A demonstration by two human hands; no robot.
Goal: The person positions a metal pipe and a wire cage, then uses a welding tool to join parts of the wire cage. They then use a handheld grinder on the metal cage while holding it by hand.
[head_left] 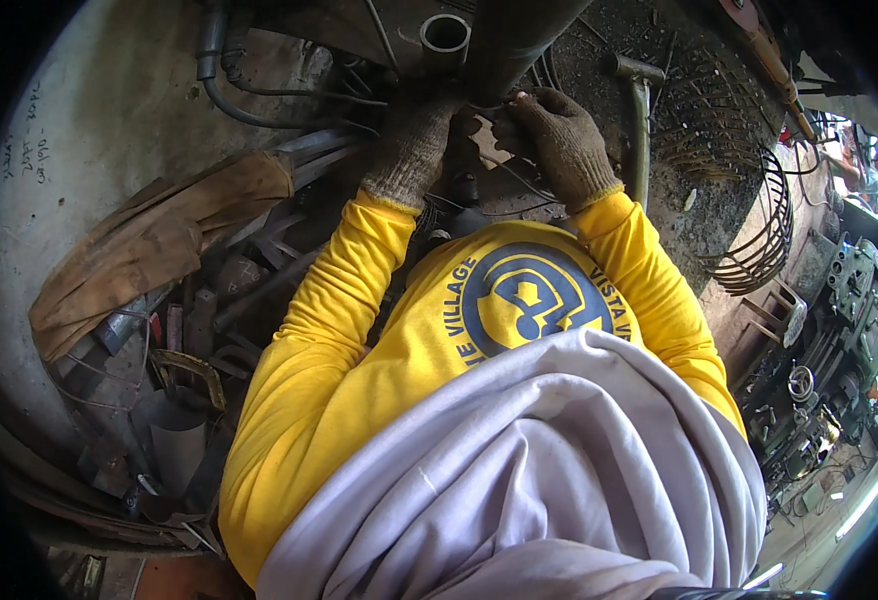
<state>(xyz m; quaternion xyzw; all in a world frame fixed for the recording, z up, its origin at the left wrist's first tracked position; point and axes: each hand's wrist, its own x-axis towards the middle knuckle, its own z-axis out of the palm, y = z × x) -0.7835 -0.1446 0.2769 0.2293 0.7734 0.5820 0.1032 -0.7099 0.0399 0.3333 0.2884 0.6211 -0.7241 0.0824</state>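
The short pipe [446, 62] lies just beyond the person's left hand [411, 150], its round open mouth turned up toward the viewer. Its long axis is strongly foreshortened, running from that mouth down into shadow beside the left glove. Just right of the short pipe, a thick dark cylinder [521, 45] slants from the upper edge down and slightly left, toward the space between the hands.

The left grip is in shadow near the short pipe's lower part; one cannot tell whether it closes on anything. The right hand [562, 140], below and right of the short pipe, has its fingers curled near the cylinder's lower end; what they pinch, if anything, cannot be made out. Farther right of the short pipe, past the right hand, lies a T-headed metal tool [642, 140], its handle pointing toward the wearer. Well left of and below the short pipe is a folded brown cloth [154, 235].
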